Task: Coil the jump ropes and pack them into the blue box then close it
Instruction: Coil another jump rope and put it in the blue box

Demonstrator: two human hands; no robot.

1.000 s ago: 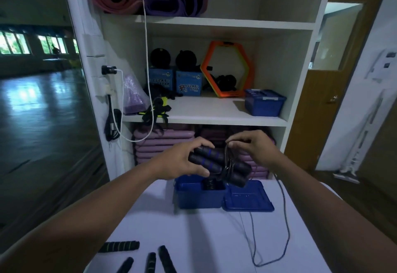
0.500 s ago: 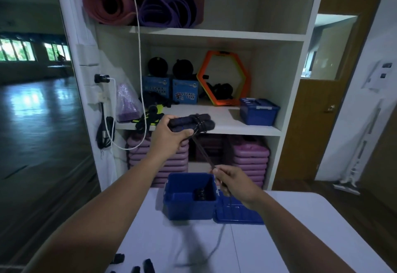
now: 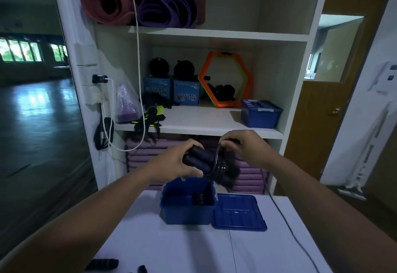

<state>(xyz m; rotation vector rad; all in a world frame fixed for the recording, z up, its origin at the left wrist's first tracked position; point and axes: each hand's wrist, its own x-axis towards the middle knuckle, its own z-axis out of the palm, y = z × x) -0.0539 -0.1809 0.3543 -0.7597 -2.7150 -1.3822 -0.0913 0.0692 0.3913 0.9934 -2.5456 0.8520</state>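
My left hand (image 3: 176,163) grips the two black, blue-striped handles of a jump rope (image 3: 204,161) held side by side above the open blue box (image 3: 184,210). A few turns of dark cord (image 3: 220,166) wrap around the handles. My right hand (image 3: 242,146) pinches the cord at the top of the wraps. The loose cord (image 3: 287,227) trails down to the right over the white table (image 3: 171,249). Inside the box lies a coiled rope (image 3: 199,198). The box's blue lid (image 3: 238,212) rests flat beside it on the right.
More black rope handles (image 3: 103,264) lie at the table's near left edge. Behind the table stands a white shelf unit (image 3: 214,120) with a second blue box (image 3: 260,113), an orange hexagon ring, stacked purple mats and rolled mats on top.
My left hand has come down from shelf height with the handles to just above the box. My right hand rose from near the box to the handles, laying cord around them.
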